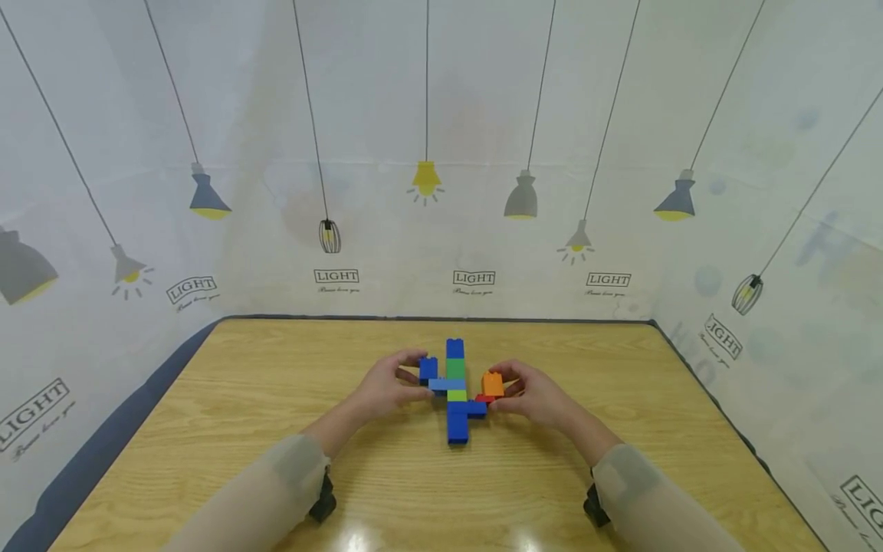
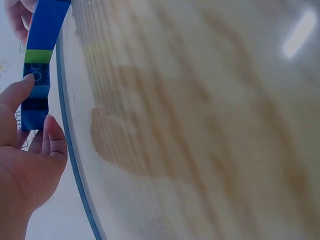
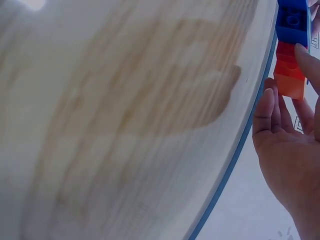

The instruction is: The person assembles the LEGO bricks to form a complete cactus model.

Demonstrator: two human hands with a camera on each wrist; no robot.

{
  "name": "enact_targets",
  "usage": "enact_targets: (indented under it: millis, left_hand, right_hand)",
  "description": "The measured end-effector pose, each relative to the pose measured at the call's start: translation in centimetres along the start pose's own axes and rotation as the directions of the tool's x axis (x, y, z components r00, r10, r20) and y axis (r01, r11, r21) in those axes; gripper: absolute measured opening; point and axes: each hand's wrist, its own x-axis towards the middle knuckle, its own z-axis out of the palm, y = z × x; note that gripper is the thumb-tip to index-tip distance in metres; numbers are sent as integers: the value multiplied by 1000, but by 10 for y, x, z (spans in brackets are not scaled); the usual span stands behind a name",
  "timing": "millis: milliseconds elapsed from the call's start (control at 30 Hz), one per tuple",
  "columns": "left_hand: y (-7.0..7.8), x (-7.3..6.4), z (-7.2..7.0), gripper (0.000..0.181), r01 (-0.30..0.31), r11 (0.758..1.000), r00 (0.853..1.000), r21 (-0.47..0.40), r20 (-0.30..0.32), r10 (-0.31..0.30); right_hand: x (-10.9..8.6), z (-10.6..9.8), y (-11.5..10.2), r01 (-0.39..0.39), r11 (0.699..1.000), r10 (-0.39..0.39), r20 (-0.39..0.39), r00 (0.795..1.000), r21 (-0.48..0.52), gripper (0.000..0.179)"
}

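A toy brick model (image 1: 456, 369) of joined blue, green, lime, red and orange bricks is held upright over the table between both hands in the head view. My left hand (image 1: 388, 389) grips its left arm, which ends in a dark blue brick (image 1: 428, 369); in the left wrist view the thumb lies on the studded part, with fingers around the end brick (image 2: 34, 120). On the other side, my right hand (image 1: 543, 397) pinches the right arm by its red brick (image 1: 485, 399) and orange brick (image 1: 492, 383). The right wrist view shows the thumb on the red brick.
The wooden table (image 1: 276, 383) has a dark edge along the back and sides. Behind it hangs a pale backdrop (image 1: 386, 100) printed with lamps and the word LIGHT. Both wrists wear dark devices below the sleeves.
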Motion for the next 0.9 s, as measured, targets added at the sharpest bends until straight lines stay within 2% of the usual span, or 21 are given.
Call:
enact_targets:
  millis: [267,533,733,900]
  left_hand:
    - [-2,2,3,75,66,997,998,-35,21,-65]
    - [0,2,5,74,77,996,997,41,4,-77]
    - [-1,2,6,73,72,996,997,50,4,-72]
    - [-1,1,6,70,95,993,995,74,4,-96]
  right_hand:
    - [4,1,3,-71,997,71,0,997,-21,58]
    - [4,0,2,-90,996,90,19,996,-17,57]
    - [5,1,2,-92,996,92,26,995,-20,58]
    - [6,2,3,-89,996,90,30,995,-27,59]
